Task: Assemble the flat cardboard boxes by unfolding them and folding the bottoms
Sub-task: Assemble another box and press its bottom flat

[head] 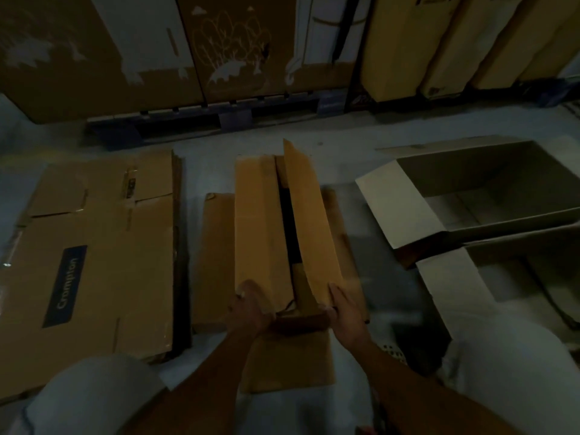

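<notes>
Both grips clutch the half-folded cardboard box (266, 227) on the floor (345, 158): left hand (249, 304) on its left flap, right hand (345, 307) on its right.

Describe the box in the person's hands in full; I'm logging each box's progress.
The box being folded is plain brown corrugated cardboard, long and narrow, lying on the floor pointing away from the person. Two long flaps are folded over its top, a dark gap between them; the right flap stands tilted up. The left hand grips its near left corner, the right hand holds the near end of the right flap. More flat cardboard lies beneath it.
</notes>
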A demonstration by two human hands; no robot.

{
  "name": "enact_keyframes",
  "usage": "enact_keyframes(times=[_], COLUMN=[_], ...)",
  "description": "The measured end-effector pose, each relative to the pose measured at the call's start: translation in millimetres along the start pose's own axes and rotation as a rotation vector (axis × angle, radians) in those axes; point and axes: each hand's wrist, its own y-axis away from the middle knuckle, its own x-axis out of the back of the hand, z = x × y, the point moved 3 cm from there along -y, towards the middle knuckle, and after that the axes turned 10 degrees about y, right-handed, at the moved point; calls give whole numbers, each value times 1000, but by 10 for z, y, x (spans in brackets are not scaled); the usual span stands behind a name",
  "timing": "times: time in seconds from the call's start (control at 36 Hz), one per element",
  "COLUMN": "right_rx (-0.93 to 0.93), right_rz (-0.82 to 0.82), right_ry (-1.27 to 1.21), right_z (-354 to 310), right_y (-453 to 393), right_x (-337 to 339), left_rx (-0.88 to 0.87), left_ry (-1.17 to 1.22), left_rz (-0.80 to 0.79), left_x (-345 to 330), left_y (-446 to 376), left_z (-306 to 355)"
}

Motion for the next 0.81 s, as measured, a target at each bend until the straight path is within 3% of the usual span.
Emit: enact_keyframes(times=[0.25,0.44,0.69,0.81], right_rx=[-181,-673,-837,-892], right_rz=[131,293,120,41], right_ry=[-210,-835,-1046,-1011], right_z=[40,333,433,443], right_y=[37,-53,-197,-237], right_x=[301,151,49,81], left_rx=[-18,-3,22,34], left_ry=[-19,-13,61,26], left_rz=[-28,8,-2,15], left_x=[-35,-60,-80,-103], left_y=[19,12,-94,-121], left_z=[-14,25,-20,-58])
